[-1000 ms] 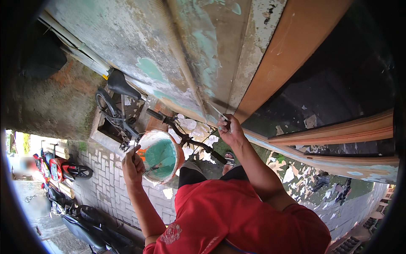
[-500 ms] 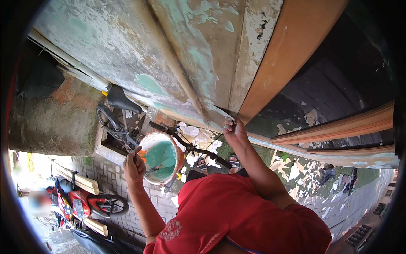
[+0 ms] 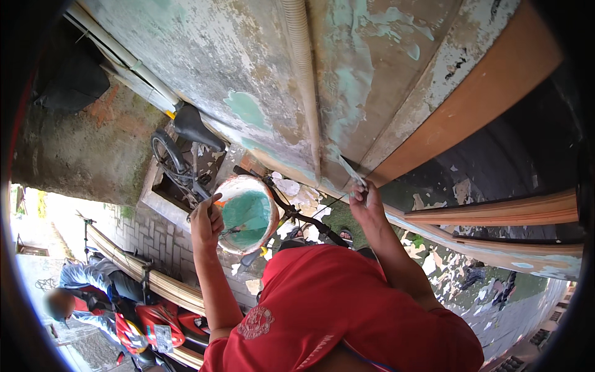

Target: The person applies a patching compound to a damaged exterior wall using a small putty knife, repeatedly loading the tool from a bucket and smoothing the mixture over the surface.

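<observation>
Near the base of the patchy wall (image 3: 256,74), my right hand (image 3: 366,203) grips a scraper (image 3: 351,167), its thin blade against the wall beside a wet pale green streak. My left hand (image 3: 207,224) is closed on what looks like the thin handle of a white-and-orange bucket (image 3: 243,211), at the bucket's left side. The bucket holds turquoise material with a small tool in it, partly hidden. A vertical corrugated conduit (image 3: 302,87) runs to the left of the scraper. An orange wooden frame (image 3: 465,105) stands to the right of my right hand.
A bicycle (image 3: 195,127) lies along the wall behind the bucket, its handlebar near my feet. At lower left, a person (image 3: 93,279) is on a red motorcycle (image 3: 161,325) loaded with long timber (image 3: 118,248). Paint flakes (image 3: 427,260) litter the ground at right.
The motorcycle with timber has come closer, its rider now visible. My left hand and bucket appear slightly higher in view. The scraper and right hand have shifted right, still at the wall.
</observation>
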`<action>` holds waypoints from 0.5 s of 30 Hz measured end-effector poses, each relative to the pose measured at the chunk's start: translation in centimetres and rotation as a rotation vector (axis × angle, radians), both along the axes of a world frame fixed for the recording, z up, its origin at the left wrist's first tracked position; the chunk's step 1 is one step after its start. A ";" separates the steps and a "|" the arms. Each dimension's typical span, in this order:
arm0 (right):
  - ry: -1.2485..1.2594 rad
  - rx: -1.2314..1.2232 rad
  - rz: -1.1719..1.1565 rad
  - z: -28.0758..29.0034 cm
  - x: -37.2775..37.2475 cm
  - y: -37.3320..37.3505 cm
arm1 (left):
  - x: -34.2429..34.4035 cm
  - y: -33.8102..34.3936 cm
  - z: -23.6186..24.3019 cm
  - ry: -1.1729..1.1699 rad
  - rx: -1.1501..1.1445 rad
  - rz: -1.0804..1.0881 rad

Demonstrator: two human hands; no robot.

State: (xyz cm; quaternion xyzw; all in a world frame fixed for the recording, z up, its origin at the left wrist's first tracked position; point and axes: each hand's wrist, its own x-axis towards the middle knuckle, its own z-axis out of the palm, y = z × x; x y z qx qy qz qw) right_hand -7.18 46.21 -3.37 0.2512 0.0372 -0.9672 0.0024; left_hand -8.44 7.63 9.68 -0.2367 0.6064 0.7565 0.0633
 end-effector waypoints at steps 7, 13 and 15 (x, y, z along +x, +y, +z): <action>-0.024 -0.054 0.160 -0.4 -1.3 -1.6 | 0.3 0.1 -1.1 0.007 -0.010 0.036; 0.016 -0.111 0.031 0.1 -2.3 -0.6 | 0.3 0.4 -1.0 -0.011 -0.026 0.014; 0.043 -0.078 -0.006 2.0 -0.3 0.0 | 0.4 0.2 -0.9 -0.016 -0.015 0.049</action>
